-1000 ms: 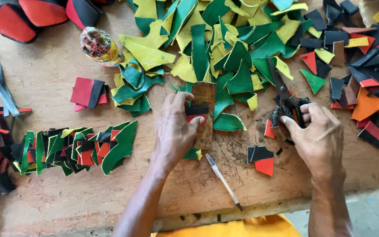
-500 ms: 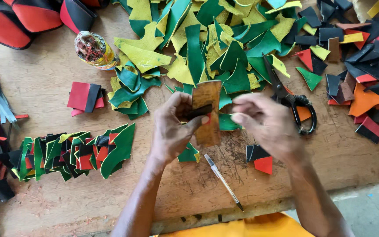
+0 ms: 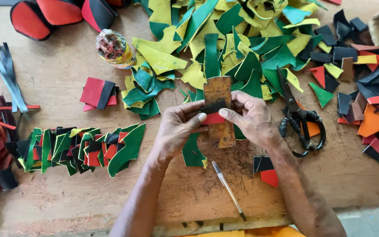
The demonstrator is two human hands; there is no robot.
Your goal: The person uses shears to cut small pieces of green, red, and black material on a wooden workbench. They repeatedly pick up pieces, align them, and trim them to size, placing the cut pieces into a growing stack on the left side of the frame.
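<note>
Here, both my hands pinch a red-and-black leather piece [image 3: 213, 113] against a brown template [image 3: 219, 109].

My left hand [image 3: 178, 127] and right hand [image 3: 251, 116] meet mid-table; a pen [image 3: 228, 189] lies toward the near edge, scissors [image 3: 298, 116] just right.

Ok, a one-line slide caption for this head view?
Both hands, left hand and right hand, hold a black-and-red piece against a brown template.

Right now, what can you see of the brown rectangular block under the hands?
The brown rectangular block looks like worn, mottled wood or board, stained yellowish. It lies flat and lengthwise on the wooden table, partly over green scraps. A black-and-red leather piece crosses its middle, pressed there by the left hand and right hand.
</note>
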